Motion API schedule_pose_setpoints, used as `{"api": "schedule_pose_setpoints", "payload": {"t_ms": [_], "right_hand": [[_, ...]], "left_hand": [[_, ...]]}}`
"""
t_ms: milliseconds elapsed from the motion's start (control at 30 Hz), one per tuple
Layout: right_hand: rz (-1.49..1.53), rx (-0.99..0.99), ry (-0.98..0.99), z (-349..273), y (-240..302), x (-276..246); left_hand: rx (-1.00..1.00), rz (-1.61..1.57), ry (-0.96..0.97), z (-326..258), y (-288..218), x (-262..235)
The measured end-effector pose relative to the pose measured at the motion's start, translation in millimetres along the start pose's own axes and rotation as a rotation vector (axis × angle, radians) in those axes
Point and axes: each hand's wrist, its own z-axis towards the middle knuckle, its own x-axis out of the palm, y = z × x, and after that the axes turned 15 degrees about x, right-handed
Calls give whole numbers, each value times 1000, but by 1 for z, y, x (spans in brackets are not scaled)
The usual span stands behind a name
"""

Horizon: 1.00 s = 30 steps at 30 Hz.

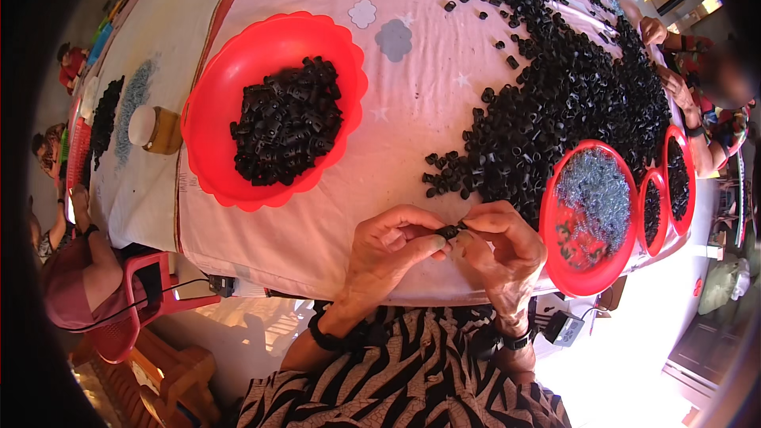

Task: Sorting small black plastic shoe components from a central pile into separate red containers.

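At the near edge of the table, my two hands meet over one small black plastic part [449, 232]. My left hand [387, 252] pinches it between thumb and forefinger. From the other side, the thumb and fingertips of my right hand [507, 250] close on the same part, hiding some of it. Just beyond my hands spreads a large heap of small black tubular pieces [547, 103]. By my right hand is a red plate [548, 257] with thin silvery metal pieces, apparently small springs. Ahead to the left, a big scalloped red bowl [218, 99] contains many black plastic pieces.
Two smaller red dishes, one [652, 250] beside the plate and one [688, 218] farther right, contain small black pieces. A jar [162, 130] stands left of the bowl. Other people work along the right and left sides. A red plastic chair [170, 289] is at lower left.
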Motion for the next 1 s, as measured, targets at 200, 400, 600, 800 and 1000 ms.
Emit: {"api": "schedule_pose_setpoints", "payload": {"t_ms": [200,400,600,800,1000], "right_hand": [[-43,-29,-75,-3,-1,-2],[-18,8,-93,-4,-3,-4],[57,40,-22,-2,-3,-6],[110,160,-18,-3,-12,0],[-243,-142,-45,0,-10,0]], "left_hand": [[-30,48,-20,0,0,7],[-26,27,27,3,4,11],[48,20,38,2,6,13],[0,58,-14,1,7,11],[39,72,-35,4,2,12]]}}
